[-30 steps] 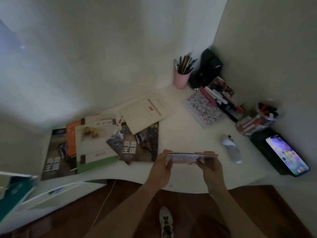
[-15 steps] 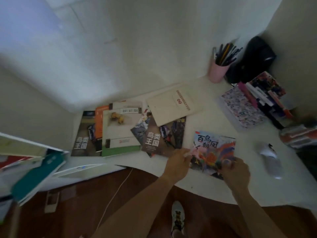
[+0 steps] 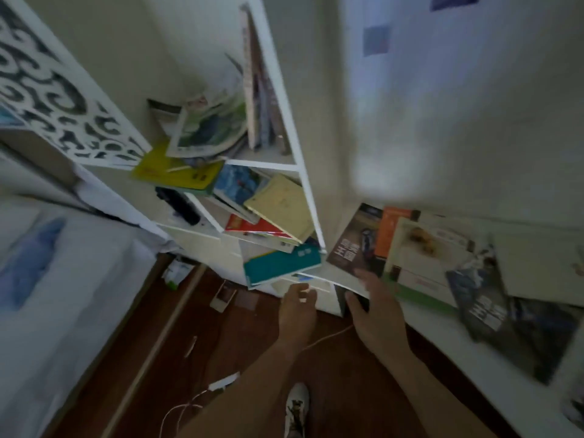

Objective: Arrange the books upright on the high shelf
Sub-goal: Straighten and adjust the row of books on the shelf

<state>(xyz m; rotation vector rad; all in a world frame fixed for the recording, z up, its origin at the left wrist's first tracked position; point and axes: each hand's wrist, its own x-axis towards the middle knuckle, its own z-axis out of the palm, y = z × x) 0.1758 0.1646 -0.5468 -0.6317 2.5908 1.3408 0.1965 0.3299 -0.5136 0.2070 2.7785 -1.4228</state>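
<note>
Left fingers: loosely curled, tips near the lower edge of the white shelf unit (image 3: 303,172); blur hides whether they pinch anything, so I cannot tell
Left hand (image 3: 297,308): held below the teal book (image 3: 281,260), just beside the shelf's bottom front corner
Right fingers: spread and fairly straight, gripping nothing, tips over the near corner of the dark bird book (image 3: 350,245)
Right hand (image 3: 376,314): at the left end of the white desk (image 3: 493,371), palm down; whether it touches the book is unclear
Books on desk: the dark bird book lies flat at the left end, overlapped by an orange book (image 3: 390,229) and a green-edged book (image 3: 423,263); another dark book (image 3: 493,298) and a cream book (image 3: 543,267) lie further right
Books on shelf: in the upper compartment a few books (image 3: 256,90) stand against the right post, with a green-and-white book (image 3: 208,128) slumped beside them; below, a yellow book (image 3: 177,173), a blue book (image 3: 237,184), a pale yellow book (image 3: 279,207) and a red book (image 3: 252,227) lean in a tilted heap; the teal book juts out lowest
Surroundings: wooden floor (image 3: 221,336) with a white cable (image 3: 186,406), a shoe (image 3: 295,406), a bed (image 3: 63,279) at left
</note>
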